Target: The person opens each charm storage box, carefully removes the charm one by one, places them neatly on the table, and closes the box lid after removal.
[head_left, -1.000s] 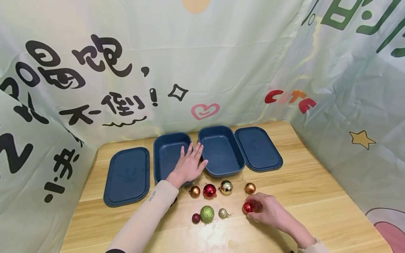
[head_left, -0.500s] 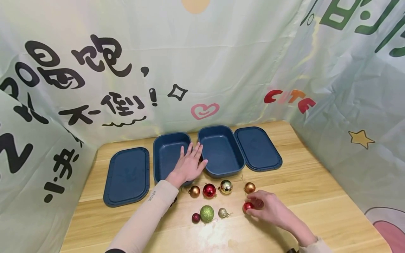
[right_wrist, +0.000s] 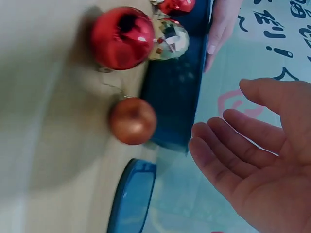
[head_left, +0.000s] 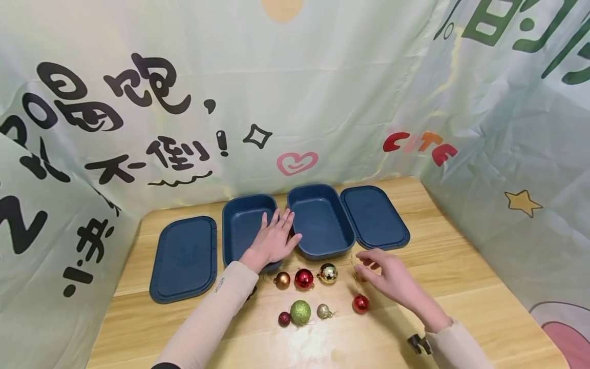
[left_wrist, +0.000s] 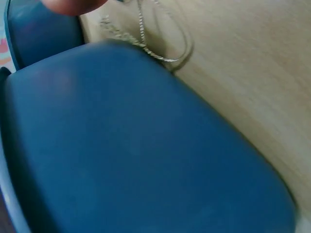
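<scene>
My left hand [head_left: 273, 242] lies with straight fingers over the right rim of the left blue container [head_left: 244, 230], next to the right blue container [head_left: 322, 220]. In the left wrist view, a container wall [left_wrist: 146, 145] fills most of the picture, with a fingertip [left_wrist: 73, 4] at the top. My right hand [head_left: 389, 274] hovers with relaxed fingers and nothing in its grasp. Under it a copper Christmas bauble [right_wrist: 132, 121] is mostly hidden in the head view. A shiny red bauble [head_left: 361, 304] sits on the table just nearer to me.
Between hands and containers lie another copper bauble [head_left: 282, 280], a larger red bauble [head_left: 303, 279] and a mirrored gold bauble [head_left: 328, 273]. Closer in are dark red [head_left: 284, 319], glittery green [head_left: 300, 312] and small champagne [head_left: 324, 311] baubles. Blue lids [head_left: 184, 259] flank the containers.
My right hand has let go of the red bauble and moved up and away from it, over the copper bauble. The left hand has stayed in place.
</scene>
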`<state>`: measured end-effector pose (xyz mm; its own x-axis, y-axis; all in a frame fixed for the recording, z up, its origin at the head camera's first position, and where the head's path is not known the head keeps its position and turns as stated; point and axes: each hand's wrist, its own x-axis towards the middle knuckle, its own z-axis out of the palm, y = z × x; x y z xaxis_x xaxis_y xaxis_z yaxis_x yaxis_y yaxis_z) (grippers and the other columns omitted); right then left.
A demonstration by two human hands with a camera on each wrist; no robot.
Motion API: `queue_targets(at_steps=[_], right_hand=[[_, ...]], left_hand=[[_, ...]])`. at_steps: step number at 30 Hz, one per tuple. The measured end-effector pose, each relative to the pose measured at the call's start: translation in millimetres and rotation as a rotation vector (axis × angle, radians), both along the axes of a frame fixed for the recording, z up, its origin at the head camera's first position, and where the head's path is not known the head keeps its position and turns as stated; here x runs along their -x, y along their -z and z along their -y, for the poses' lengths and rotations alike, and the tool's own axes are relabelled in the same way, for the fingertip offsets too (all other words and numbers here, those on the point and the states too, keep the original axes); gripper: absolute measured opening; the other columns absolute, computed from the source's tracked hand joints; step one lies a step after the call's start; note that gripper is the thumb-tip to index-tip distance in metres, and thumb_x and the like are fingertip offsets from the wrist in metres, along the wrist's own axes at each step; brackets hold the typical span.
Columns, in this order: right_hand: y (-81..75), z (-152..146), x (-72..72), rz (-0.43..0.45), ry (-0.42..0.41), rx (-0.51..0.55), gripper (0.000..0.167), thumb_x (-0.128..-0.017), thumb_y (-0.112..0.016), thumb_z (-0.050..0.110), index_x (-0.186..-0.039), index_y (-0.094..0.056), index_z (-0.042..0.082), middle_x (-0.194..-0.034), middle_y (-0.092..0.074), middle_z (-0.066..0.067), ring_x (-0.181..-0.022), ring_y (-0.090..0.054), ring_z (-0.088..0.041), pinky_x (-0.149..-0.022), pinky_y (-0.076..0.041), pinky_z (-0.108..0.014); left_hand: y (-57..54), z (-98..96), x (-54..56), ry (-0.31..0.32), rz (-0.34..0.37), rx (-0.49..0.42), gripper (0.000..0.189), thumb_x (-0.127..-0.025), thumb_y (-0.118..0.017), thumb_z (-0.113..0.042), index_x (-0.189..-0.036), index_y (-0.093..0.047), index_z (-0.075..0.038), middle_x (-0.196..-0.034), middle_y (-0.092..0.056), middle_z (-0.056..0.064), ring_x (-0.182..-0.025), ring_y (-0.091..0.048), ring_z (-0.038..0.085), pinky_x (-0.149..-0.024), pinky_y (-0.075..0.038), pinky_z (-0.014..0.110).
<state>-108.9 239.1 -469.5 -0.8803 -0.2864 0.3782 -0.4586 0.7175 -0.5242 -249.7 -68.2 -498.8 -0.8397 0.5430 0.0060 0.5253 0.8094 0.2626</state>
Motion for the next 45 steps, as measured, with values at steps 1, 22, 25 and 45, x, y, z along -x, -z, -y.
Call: queue_targets(at_steps=[1,22,25,45], right_hand=[[-1.8,1.9,3.3,0.0,0.005,-0.002,0.021,-0.091,-0.08,0.008,-0.111,-0.078,0.002,-0.1,-0.077,-0.011,-0.085,-0.074,-0.022,-0.071,-0.062,-0.038],[-26.7,67.7,81.3,0.203,-0.063,0.104,0.028,-0.101,-0.072,0.019,-0.124,-0.075,0.004,-0.114,-0.078,-0.011,-0.098,-0.074,-0.02,-0.086,-0.062,-0.041],[-31.0,79.9,95.0,0.234,-0.078,0.116,0.028,-0.102,-0.071,0.02,-0.125,-0.075,0.004,-0.113,-0.079,-0.01,-0.098,-0.074,-0.021,-0.087,-0.061,-0.042],[-20.2,144.1,152.5,0.419,-0.133,0.158,0.037,-0.105,-0.064,0.017,-0.134,-0.069,-0.006,-0.11,-0.079,-0.018,-0.077,-0.077,-0.032,-0.069,-0.062,-0.03]], left_hand=[[-1.2,0.0,0.0,0.001,0.0,0.007,0.075,-0.112,-0.036,-0.056,-0.169,-0.024,-0.008,-0.177,-0.02,0.013,-0.164,-0.015,0.04,-0.129,-0.007,0.068],[-29.9,60.7,5.2,-0.129,-0.323,-0.373,0.039,-0.108,-0.058,-0.025,-0.135,-0.07,0.0,-0.109,-0.08,0.018,-0.086,-0.077,0.034,-0.082,-0.062,0.05],[-35.6,80.8,5.1,-0.231,-0.272,-0.394,0.034,-0.108,-0.058,-0.026,-0.128,-0.075,-0.004,-0.088,-0.079,0.011,-0.064,-0.067,0.025,-0.068,-0.058,0.047],[-36.2,169.6,-11.6,-0.571,0.173,-0.597,0.035,-0.106,-0.062,-0.026,-0.131,-0.074,-0.004,-0.113,-0.079,0.021,-0.077,-0.079,0.021,-0.066,-0.063,0.03]])
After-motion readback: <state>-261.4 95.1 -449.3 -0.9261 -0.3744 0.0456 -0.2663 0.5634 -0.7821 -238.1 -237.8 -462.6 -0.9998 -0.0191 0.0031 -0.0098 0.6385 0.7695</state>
